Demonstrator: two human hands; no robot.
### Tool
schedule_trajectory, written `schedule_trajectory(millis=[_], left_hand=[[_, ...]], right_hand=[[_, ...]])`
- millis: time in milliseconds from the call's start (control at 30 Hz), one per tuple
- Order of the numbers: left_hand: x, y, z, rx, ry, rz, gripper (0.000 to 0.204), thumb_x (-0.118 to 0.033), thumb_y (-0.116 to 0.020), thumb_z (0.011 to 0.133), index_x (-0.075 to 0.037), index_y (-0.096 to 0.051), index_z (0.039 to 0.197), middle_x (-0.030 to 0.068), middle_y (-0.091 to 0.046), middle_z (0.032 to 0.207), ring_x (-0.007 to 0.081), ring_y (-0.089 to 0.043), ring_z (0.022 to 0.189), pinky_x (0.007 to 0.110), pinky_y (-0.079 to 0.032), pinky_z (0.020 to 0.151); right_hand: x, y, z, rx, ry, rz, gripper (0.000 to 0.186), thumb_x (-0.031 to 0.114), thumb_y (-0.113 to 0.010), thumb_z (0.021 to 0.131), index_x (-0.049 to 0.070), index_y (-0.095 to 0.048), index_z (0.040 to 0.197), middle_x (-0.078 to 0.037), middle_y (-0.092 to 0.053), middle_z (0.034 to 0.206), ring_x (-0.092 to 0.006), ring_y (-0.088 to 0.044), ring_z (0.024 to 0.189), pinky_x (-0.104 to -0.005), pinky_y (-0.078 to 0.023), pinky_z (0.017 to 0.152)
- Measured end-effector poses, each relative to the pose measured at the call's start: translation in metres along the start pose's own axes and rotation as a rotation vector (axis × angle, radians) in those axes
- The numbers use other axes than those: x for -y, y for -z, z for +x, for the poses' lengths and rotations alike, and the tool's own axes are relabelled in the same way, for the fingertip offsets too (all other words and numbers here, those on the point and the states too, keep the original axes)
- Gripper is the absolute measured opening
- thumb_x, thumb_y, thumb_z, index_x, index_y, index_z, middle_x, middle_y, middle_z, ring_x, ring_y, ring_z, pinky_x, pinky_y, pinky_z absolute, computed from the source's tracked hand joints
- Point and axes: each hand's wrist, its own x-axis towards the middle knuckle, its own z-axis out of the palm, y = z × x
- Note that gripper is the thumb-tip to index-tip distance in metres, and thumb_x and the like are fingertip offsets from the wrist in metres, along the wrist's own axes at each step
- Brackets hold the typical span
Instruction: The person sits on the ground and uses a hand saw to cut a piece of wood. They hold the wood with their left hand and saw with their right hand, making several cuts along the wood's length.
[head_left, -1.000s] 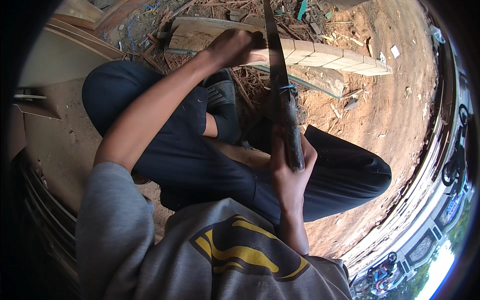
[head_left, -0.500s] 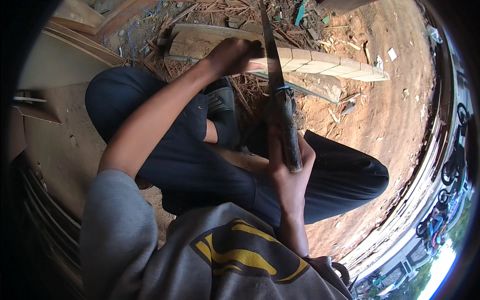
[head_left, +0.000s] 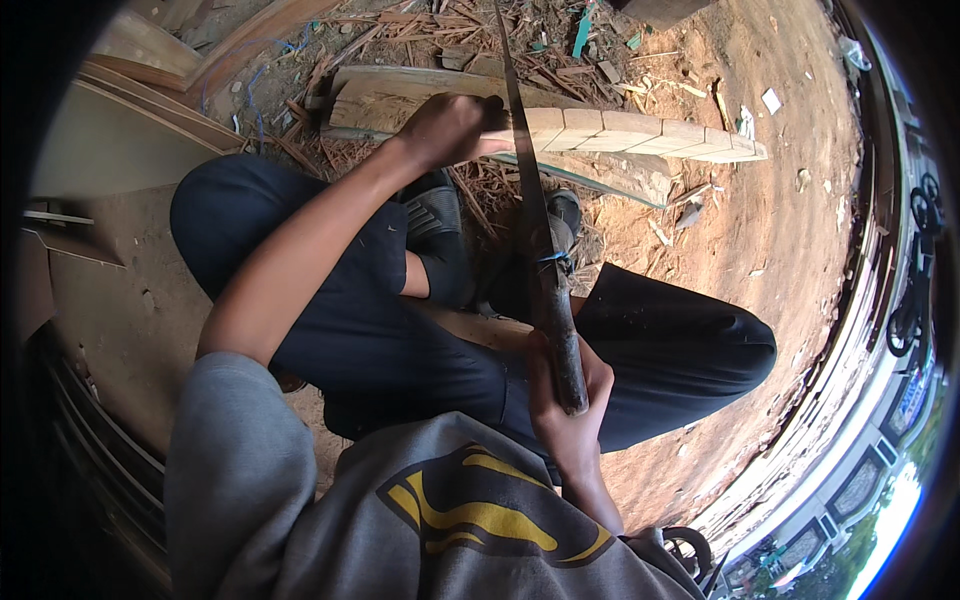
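In the head view the person squatted over a long wooden plank [head_left: 640, 135] that lay across the far ground among wood scraps and shavings [head_left: 400, 40]. The left hand [head_left: 450, 128] was closed over the near edge of the plank, pinning it down just left of the blade. The right hand [head_left: 565, 395] was wrapped tight round the dark handle of a handsaw [head_left: 535, 230], whose long thin blade ran away from the body and crossed the plank beside the left fingers.

The right-hand stretch of the plank showed a row of evenly spaced cross lines, dividing it into short blocks. Whether these were pencil marks or shallow cuts could not be told. No block looked separated: the stretch still lay as one piece out to its far right end. The left stretch, under and beyond the left hand, carried no such lines.

As a judgement, the sawing stood at an early stage, with the blade set at the leftmost line and the whole row of blocks yet to be cut free. How deep the blade sat was hidden.
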Motion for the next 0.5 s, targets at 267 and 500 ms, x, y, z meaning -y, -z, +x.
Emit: schedule_trajectory(millis=[267,500], left_hand=[[0.002,0.0,0.004,-0.075,-0.048,-0.163,0.039,-0.033,-0.071,0.074,-0.001,-0.058,0.091,0.0196,-0.063,0.08,0.0369,-0.062,0.076,0.041,-0.05,0.064],[0.018,-0.015,-0.003,0.034,0.015,0.064,0.051,-0.046,-0.067,0.076,0.005,-0.062,0.08,0.0244,-0.061,0.069,0.0352,-0.063,0.067,0.039,-0.052,0.062]], right_hand=[[0.003,-0.01,0.03,0.035,-0.083,0.017,0.007,0.003,-0.06,0.083,-0.004,-0.06,0.086,-0.006,-0.056,0.062,-0.0026,-0.047,0.063,-0.0226,-0.041,0.055],[0.002,-0.005,0.017,0.012,-0.085,0.017,0.01,0.005,-0.058,0.084,-0.005,-0.06,0.082,-0.006,-0.055,0.06,-0.0037,-0.047,0.059,-0.0223,-0.039,0.053]])
